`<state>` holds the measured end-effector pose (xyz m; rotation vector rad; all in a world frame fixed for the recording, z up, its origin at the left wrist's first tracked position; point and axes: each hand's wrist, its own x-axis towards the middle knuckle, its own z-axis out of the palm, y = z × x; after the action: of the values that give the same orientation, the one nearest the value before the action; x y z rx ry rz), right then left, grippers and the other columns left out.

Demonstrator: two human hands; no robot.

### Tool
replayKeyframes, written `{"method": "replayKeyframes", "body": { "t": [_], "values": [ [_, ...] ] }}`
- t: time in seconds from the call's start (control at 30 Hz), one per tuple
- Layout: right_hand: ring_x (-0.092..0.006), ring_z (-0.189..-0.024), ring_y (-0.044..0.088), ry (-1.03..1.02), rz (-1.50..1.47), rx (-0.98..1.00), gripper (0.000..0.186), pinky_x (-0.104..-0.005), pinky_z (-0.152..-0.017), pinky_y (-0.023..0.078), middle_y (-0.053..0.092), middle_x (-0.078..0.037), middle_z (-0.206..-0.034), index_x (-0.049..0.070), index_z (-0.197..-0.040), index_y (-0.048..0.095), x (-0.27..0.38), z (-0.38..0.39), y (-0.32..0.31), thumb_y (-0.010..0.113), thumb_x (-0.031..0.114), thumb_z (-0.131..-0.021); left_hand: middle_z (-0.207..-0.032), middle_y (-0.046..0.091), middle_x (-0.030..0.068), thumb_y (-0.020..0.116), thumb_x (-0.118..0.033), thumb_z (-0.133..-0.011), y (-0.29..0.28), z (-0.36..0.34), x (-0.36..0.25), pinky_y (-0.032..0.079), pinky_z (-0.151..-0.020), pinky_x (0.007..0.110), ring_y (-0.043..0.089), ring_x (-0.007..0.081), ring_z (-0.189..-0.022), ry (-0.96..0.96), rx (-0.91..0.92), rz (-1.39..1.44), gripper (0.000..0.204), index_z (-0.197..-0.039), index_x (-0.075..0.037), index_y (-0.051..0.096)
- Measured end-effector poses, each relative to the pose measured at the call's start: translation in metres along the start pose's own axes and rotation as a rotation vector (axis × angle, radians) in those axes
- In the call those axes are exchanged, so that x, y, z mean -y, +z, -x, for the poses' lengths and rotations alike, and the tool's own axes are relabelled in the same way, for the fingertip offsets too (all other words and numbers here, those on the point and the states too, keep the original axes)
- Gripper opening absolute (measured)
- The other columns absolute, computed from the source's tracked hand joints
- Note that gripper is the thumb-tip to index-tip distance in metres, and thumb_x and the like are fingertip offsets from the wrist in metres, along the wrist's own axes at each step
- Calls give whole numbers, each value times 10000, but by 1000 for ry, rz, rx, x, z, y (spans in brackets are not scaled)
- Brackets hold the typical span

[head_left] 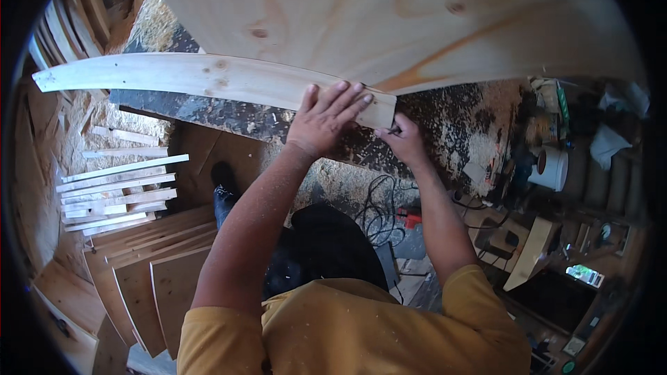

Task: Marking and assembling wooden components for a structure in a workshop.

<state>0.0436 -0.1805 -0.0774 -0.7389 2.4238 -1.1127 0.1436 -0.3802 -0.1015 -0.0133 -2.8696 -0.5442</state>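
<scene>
My left hand (328,115) lies flat, fingers spread, on the right end of a long pale wooden strip (174,75). The strip rests along the near edge of a large plywood sheet (389,14) that fills the top of the view. My right hand (404,140) is just below the strip's right end, fingers pinched on a small dark pencil-like tool (394,129) whose tip touches the wood. Both forearms are dusted with sawdust and come up from my yellow shirt.
Sawdust covers a dark surface (445,125) below the sheet. Stacked plywood boards (149,271) and several thin slats (118,191) lie at left. A black cable (379,212), a white bucket (552,167) and cluttered tools sit at right.
</scene>
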Motion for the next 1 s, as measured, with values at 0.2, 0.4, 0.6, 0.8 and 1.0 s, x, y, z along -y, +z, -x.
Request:
{"method": "replayKeyframes", "body": {
  "t": [0.2,0.4,0.6,0.8,1.0],
  "values": [
    [-220,-659,604,-135,131,-11,216,-337,-585,469,607,-124,-744,29,-874,553,-23,2,-9,703,149,-775,-1477,277,-77,512,-393,-864,6,-4,-10,152,-1074,531,250,140,-1353,-34,-35,-37,587,-1407,-369,289],
    [-322,-715,627,-166,114,-46,200,-382,-584,474,616,-156,-769,48,-865,552,-18,4,-3,685,171,-780,-1443,340,-67,586,-409,-809,11,-2,-7,168,-1060,547,295,159,-1330,-36,-108,-51,615,-1376,-361,354],
    [-321,-705,630,-209,48,-52,200,-382,-583,477,619,-153,-759,51,-889,564,-15,3,-7,686,158,-773,-1440,341,-51,586,-427,-809,15,-3,-10,153,-1063,568,297,187,-1327,-29,-138,-47,614,-1375,-344,361],
    [-279,-656,622,-132,141,-94,250,-350,-577,487,602,-121,-716,50,-933,574,-15,9,-11,715,120,-738,-1459,289,111,601,-451,-795,16,-1,-5,50,-1065,597,219,334,-1358,-27,-91,-101,667,-1385,-241,370],
    [-273,-691,658,-226,135,-337,201,-349,-591,515,652,-134,-786,70,-935,635,-21,36,-14,702,133,-756,-1447,293,138,599,-466,-801,18,-4,-8,64,-1058,606,229,364,-1344,-22,-81,-115,665,-1380,-230,372]
  ]
}}
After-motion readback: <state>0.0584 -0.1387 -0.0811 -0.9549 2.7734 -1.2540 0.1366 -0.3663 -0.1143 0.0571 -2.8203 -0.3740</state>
